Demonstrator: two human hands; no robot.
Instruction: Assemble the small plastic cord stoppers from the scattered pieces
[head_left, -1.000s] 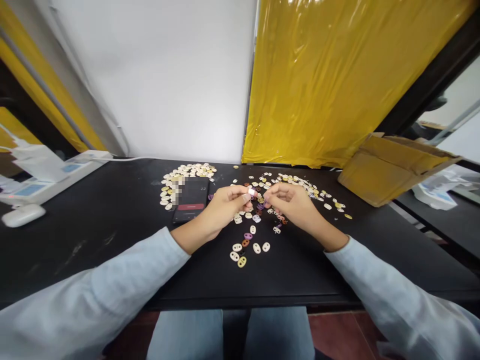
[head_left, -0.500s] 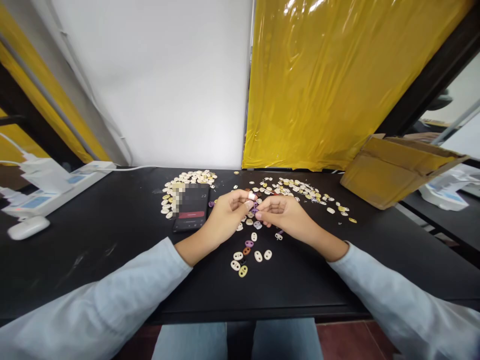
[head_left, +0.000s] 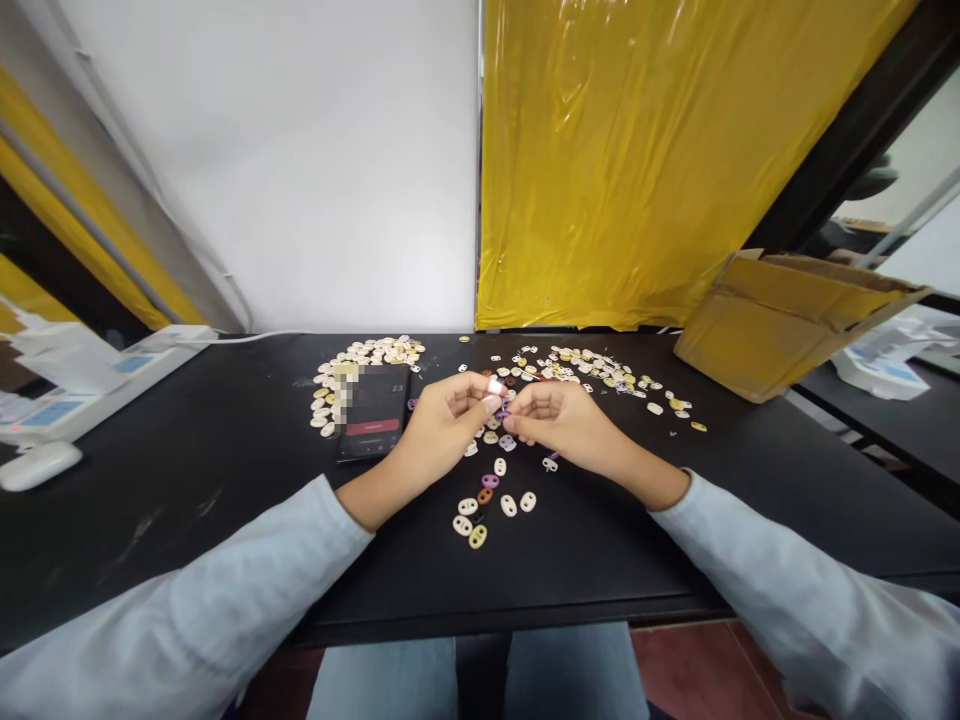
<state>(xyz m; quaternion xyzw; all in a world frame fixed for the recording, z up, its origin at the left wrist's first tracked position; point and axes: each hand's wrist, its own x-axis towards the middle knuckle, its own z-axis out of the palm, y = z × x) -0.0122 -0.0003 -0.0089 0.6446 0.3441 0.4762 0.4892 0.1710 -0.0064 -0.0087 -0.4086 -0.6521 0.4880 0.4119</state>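
Note:
My left hand (head_left: 444, 425) and my right hand (head_left: 568, 422) meet over the middle of the table, fingertips almost touching. Both are closed in a pinch on a small purple two-hole oval button (head_left: 503, 414). How each fingertip grips it is partly hidden. A white wrap (head_left: 496, 387) circles a finger of my left hand. Below the hands lie loose oval buttons, among them a purple one (head_left: 490, 481), a brown one (head_left: 485, 496), a yellow one (head_left: 478, 537) and several cream ones (head_left: 508, 505). More buttons show behind and under my fingers.
Left of my hands, a dark phone (head_left: 375, 410) lies by a pile of cream buttons (head_left: 324, 400). Another spread of buttons (head_left: 600, 370) is at the back right, near a cardboard box (head_left: 742, 330). A power strip (head_left: 150, 355) and a white case (head_left: 39, 466) sit far left.
The view has shifted slightly, so the table things appear a little further left. My hands stay together in the same pinch. The phone's number has gone from 22 to 23.

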